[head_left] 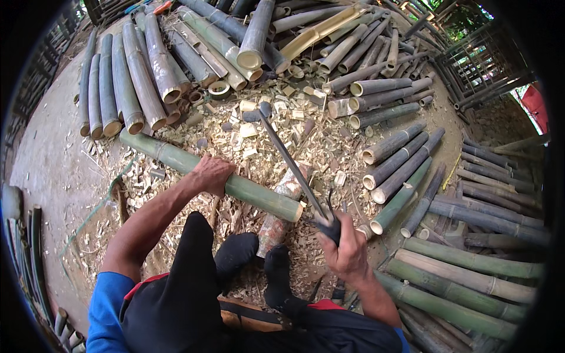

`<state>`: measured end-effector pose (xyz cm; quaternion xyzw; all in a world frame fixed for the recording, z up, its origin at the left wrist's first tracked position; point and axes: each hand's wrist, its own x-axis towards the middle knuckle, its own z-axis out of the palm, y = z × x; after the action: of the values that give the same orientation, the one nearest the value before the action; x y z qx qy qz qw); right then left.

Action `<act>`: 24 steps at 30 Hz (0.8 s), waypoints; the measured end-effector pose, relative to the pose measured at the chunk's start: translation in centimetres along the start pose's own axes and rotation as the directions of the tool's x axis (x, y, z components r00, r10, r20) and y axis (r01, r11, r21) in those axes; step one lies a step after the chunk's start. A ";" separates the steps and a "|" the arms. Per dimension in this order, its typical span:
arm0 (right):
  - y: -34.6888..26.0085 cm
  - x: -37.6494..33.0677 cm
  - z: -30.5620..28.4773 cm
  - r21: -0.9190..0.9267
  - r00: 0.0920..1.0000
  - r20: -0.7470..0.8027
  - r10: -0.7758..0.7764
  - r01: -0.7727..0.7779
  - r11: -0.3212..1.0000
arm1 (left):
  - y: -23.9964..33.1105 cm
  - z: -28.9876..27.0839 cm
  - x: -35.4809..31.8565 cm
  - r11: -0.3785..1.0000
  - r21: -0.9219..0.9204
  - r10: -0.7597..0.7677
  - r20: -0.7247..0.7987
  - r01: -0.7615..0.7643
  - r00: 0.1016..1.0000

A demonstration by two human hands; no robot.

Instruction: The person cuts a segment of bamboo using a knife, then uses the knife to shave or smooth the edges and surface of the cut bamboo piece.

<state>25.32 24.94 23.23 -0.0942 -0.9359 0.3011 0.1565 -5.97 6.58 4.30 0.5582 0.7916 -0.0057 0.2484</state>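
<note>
My left hand (213,175) is wrapped over a thick green bamboo pole (259,196), which slants from upper left down to its pale cut end near the middle. That end rests across a mottled log (273,231) on the ground between my feet. In my right hand (347,250) is the dark handle of a machete (292,166); its long blade points up and to the left, just right of the pole's cut end. The fingers of the right hand are closed round the handle. The blade and the pole appear apart, though their exact distance is hard to judge.
Wood chips and shavings (235,138) cover the ground around the log. Cut bamboo poles (126,88) lie at the upper left, with a bigger pile (353,50) behind. More green poles (447,300) are stacked close to my right arm. A tape roll (219,89) lies among the chips.
</note>
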 end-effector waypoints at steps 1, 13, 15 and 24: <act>1.4 -1.2 0.4 -0.055 0.988 -0.071 -0.138 0.134 0.989 | 0.1 0.0 0.4 1.000 -0.020 -0.007 0.023 0.007 1.000; 0.8 0.4 0.7 -0.018 0.999 0.018 0.037 -0.037 0.999 | 0.6 2.9 -1.8 0.999 0.038 -0.009 -0.327 0.023 0.945; 4.0 -2.5 1.9 -0.074 1.000 0.002 -0.012 0.012 0.997 | 1.4 2.0 -1.2 0.999 0.032 -0.003 -0.330 0.015 0.944; 2.1 0.6 1.1 -0.140 0.899 0.274 0.341 -0.314 0.939 | 0.6 2.9 -2.1 0.998 0.055 0.010 -0.375 0.011 0.927</act>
<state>24.59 26.22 21.28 -0.2115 -0.9322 0.2905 -0.0420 -3.76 4.13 2.71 0.5554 0.8242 0.0789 0.0769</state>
